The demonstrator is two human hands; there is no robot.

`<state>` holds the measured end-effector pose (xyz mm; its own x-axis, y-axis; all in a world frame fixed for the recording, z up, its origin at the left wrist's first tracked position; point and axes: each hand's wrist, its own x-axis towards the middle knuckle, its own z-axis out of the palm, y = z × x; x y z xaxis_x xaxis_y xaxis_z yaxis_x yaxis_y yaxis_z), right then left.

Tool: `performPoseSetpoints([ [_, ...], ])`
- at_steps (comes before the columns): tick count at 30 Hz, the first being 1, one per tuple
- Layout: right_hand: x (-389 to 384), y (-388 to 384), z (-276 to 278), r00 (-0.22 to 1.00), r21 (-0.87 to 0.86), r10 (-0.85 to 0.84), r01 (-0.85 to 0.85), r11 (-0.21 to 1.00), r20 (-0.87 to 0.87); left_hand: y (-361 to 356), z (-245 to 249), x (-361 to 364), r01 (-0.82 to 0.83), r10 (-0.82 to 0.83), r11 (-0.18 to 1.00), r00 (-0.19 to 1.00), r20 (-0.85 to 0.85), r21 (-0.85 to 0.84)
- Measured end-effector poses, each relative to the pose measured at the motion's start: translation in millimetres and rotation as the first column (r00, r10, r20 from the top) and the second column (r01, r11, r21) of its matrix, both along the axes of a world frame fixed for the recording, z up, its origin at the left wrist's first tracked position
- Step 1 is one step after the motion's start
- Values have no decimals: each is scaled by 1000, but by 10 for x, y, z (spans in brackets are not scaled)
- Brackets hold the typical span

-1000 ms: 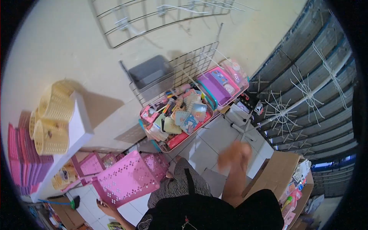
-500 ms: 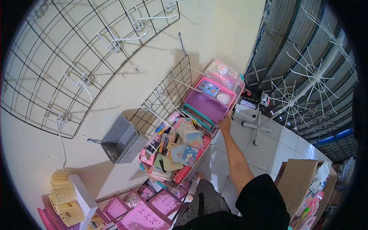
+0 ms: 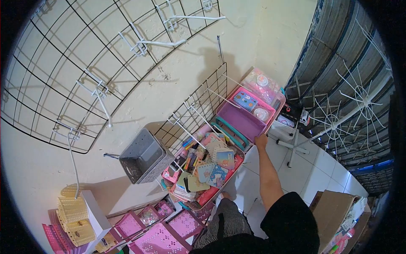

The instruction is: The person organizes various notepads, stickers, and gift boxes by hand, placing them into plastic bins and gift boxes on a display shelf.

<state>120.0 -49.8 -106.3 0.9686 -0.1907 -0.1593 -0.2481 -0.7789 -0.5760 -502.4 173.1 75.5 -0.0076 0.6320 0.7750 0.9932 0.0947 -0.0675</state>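
Note:
My right hand (image 3: 261, 140) is at the near corner of a purple tray (image 3: 241, 120), its fingers closed on the rim. Beside that tray lies a pink basket (image 3: 270, 111) with a blue patterned box (image 3: 245, 100) and a round white-lidded container (image 3: 261, 114). Teal-rimmed trays (image 3: 230, 134) stand next to it. Closer to me, a pink bin holds small notebooks (image 3: 223, 158), pens and markers (image 3: 192, 158). My left hand is out of sight.
A black wire grid (image 3: 89, 55) with white hooks hangs on the wall. Grey baskets (image 3: 146, 154) sit left of the bin. Pink perforated baskets (image 3: 160, 239) are below, a cardboard box (image 3: 334, 213) at lower right, and a white spoked rack (image 3: 364, 100) at right.
The view has shifted, so the bins, baskets and wire grid appear farther right and slightly lower. My right hand remains at the purple tray's corner.

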Motion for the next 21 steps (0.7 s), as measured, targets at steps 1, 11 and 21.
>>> performPoseSetpoints([
  [1, 3, -14, 22, 999, -13, 29, -29, 999, 18, -15, -8, -6, -2, 2, 1000, 1000, 1, -6],
  [11, -31, -64, 202, 988, 108, 58, -74, 991, 141, -246, -41, -145, -8, 6, 995, 1000, -23, -96],
  [21, -1, -14, 379, 888, 143, 49, -128, 982, 457, -416, -63, -191, 1, -6, 986, 1000, -24, -169],
])
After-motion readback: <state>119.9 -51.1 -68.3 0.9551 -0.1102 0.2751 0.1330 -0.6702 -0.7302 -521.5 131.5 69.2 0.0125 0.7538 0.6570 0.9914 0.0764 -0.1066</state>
